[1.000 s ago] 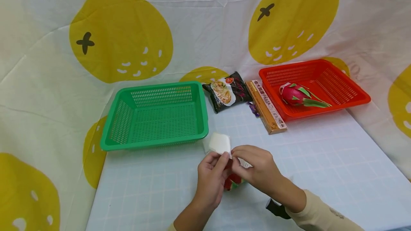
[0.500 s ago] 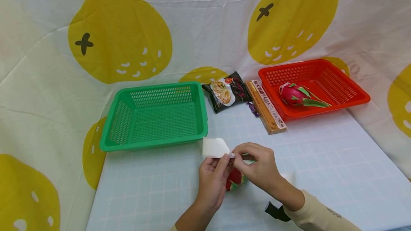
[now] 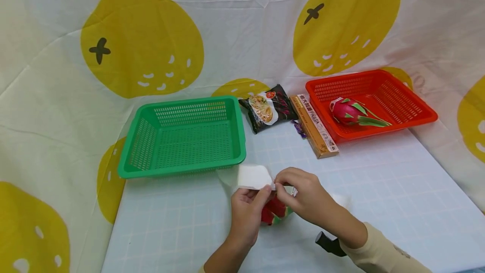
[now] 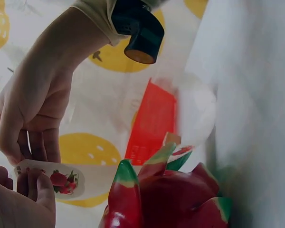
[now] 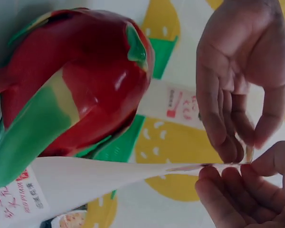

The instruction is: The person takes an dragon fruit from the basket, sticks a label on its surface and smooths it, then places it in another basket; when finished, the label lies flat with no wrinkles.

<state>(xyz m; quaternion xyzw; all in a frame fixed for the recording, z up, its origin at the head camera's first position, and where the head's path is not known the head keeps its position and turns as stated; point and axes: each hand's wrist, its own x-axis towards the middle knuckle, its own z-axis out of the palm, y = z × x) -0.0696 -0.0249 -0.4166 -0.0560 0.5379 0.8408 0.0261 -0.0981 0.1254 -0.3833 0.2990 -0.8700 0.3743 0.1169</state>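
Note:
My left hand (image 3: 245, 212) pinches a white strip of label paper (image 3: 253, 177) between thumb and fingers in the head view. The fingers and thumb of my right hand (image 3: 303, 191) pinch the strip's edge close beside it. In the left wrist view, a sticker (image 4: 66, 183) printed with dragon fruit shows on the strip. More printed labels (image 5: 21, 197) appear along it in the right wrist view. A red and green dragon fruit (image 3: 273, 212) sits on the table below the hands, partly hidden by them; the right wrist view shows its glossy skin (image 5: 85, 80) close up.
A green basket (image 3: 182, 172) stands at the left. A red basket (image 3: 401, 96) with another dragon fruit (image 3: 346, 111) is at the back right. Between them lie a black noodle packet (image 3: 269, 108), a pasta box (image 3: 316, 129) and a small purple-wrapped item (image 3: 298, 129).
The white strip has tipped flatter and spread leftward above the left hand, showing more of its face. Both hands have stayed nearly in place, still pinching the strip.

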